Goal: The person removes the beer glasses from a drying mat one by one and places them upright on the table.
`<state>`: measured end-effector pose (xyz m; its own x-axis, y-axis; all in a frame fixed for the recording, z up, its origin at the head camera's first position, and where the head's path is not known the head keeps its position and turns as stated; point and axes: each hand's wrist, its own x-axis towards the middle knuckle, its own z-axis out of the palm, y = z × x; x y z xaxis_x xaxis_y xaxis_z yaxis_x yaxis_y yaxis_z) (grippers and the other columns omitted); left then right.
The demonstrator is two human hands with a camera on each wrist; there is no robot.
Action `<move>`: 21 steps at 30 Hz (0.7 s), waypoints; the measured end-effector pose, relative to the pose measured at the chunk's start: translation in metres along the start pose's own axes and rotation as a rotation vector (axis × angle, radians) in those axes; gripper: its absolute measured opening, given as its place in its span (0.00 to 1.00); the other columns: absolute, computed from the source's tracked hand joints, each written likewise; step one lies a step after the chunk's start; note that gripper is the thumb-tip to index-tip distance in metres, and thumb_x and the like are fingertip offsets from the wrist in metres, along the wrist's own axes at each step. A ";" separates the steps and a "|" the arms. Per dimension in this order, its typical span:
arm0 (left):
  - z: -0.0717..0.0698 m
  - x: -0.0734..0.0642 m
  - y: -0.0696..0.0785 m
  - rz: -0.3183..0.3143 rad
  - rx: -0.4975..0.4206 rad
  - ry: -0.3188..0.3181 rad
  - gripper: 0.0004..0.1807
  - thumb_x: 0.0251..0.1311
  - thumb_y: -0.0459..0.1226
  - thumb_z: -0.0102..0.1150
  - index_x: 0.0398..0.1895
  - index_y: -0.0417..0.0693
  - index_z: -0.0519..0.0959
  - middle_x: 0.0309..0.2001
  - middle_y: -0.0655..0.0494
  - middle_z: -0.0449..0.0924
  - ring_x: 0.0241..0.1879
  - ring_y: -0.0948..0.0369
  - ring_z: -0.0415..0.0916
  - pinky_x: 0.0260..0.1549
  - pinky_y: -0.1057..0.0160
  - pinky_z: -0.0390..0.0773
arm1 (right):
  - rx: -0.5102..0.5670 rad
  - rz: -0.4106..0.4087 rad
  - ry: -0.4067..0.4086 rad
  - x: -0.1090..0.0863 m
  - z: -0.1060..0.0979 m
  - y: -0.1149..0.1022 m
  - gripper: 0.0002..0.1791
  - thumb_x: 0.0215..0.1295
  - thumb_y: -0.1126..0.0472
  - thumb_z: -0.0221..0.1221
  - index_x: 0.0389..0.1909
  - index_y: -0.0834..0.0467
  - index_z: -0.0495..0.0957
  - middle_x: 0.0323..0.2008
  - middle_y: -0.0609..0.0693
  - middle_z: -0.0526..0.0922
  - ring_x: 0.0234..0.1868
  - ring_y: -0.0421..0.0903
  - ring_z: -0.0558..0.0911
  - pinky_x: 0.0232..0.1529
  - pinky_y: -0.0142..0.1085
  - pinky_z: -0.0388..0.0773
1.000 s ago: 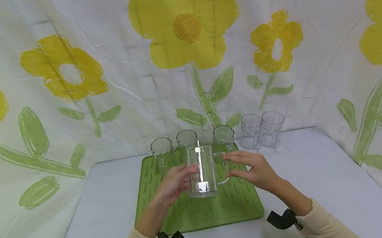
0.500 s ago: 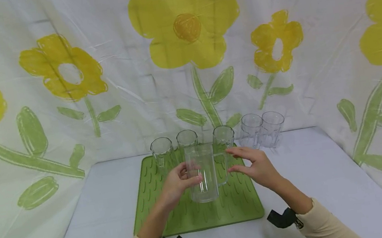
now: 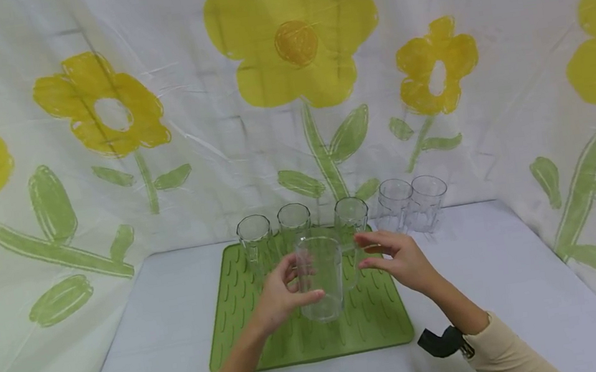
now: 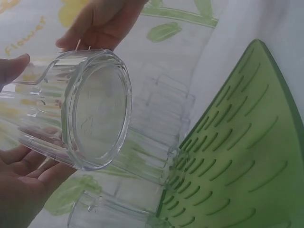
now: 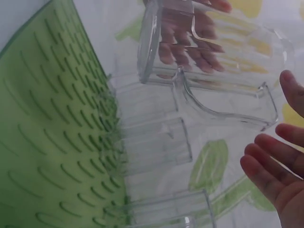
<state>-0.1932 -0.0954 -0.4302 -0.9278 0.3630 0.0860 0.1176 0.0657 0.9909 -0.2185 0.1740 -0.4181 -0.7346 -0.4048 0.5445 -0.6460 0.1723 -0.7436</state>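
A clear glass mug is held upright above the front of the green mat. My left hand grips its left side, thumb across the front and fingers behind, seen through the glass in the right wrist view. The mug's handle points right. Beside it, my right hand has its thumb and fingers spread apart, fingertips close to the handle. In the left wrist view the thick round base shows.
The green ridged mat lies on a white table. Along its back edge stand a left mug, a middle mug and a right mug. Two more mugs stand right of it, before a flower-printed curtain.
The mug has sunk slightly and its rim tips more toward the head camera. My right fingers have come off the handle. My left thumb has shifted down across the front of the mug.
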 end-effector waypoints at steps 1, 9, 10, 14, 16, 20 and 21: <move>0.000 0.000 0.000 0.015 0.001 -0.004 0.45 0.49 0.33 0.73 0.70 0.39 0.60 0.65 0.38 0.69 0.63 0.42 0.71 0.59 0.55 0.78 | 0.016 0.000 -0.002 0.000 0.000 0.001 0.25 0.56 0.73 0.65 0.56 0.75 0.74 0.49 0.58 0.84 0.53 0.33 0.81 0.50 0.31 0.83; 0.001 -0.003 -0.004 0.107 0.018 -0.041 0.47 0.48 0.31 0.73 0.71 0.38 0.58 0.67 0.37 0.67 0.65 0.39 0.68 0.60 0.50 0.77 | 0.116 0.101 -0.048 -0.002 0.000 0.003 0.24 0.59 0.73 0.63 0.56 0.77 0.73 0.51 0.77 0.77 0.50 0.30 0.82 0.48 0.28 0.83; 0.001 -0.004 -0.004 0.109 0.021 -0.044 0.47 0.48 0.31 0.73 0.71 0.38 0.58 0.67 0.37 0.68 0.64 0.39 0.68 0.60 0.49 0.77 | 0.136 0.120 -0.055 -0.003 0.000 0.003 0.24 0.59 0.72 0.63 0.56 0.77 0.72 0.52 0.77 0.77 0.50 0.31 0.82 0.48 0.27 0.83; 0.002 -0.005 -0.004 0.125 0.042 -0.055 0.47 0.47 0.31 0.73 0.71 0.40 0.59 0.66 0.37 0.68 0.65 0.41 0.69 0.60 0.47 0.76 | 0.195 0.159 -0.082 -0.003 0.001 0.002 0.25 0.60 0.71 0.62 0.57 0.79 0.71 0.53 0.77 0.76 0.50 0.35 0.84 0.45 0.30 0.85; 0.002 -0.005 -0.004 0.137 0.044 -0.053 0.47 0.46 0.30 0.74 0.71 0.40 0.60 0.66 0.38 0.68 0.65 0.42 0.69 0.60 0.48 0.76 | 0.211 0.166 -0.091 -0.003 0.001 0.002 0.25 0.61 0.70 0.62 0.56 0.79 0.71 0.52 0.76 0.77 0.49 0.35 0.84 0.44 0.31 0.85; 0.003 -0.005 -0.005 0.172 0.042 -0.043 0.47 0.45 0.29 0.74 0.70 0.39 0.60 0.65 0.39 0.69 0.65 0.43 0.68 0.61 0.57 0.76 | 0.247 0.164 -0.107 -0.003 0.000 0.003 0.24 0.62 0.69 0.62 0.55 0.79 0.72 0.50 0.60 0.85 0.46 0.37 0.86 0.42 0.32 0.86; 0.003 -0.005 -0.005 0.177 0.041 -0.040 0.47 0.45 0.29 0.74 0.70 0.39 0.60 0.65 0.39 0.69 0.65 0.43 0.68 0.61 0.60 0.76 | 0.258 0.163 -0.109 -0.003 0.000 0.003 0.23 0.62 0.69 0.62 0.54 0.79 0.73 0.49 0.54 0.86 0.46 0.37 0.86 0.43 0.32 0.86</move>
<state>-0.1883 -0.0948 -0.4356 -0.8765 0.4090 0.2539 0.2930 0.0348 0.9555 -0.2186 0.1756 -0.4223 -0.7887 -0.4871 0.3752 -0.4373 0.0155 -0.8992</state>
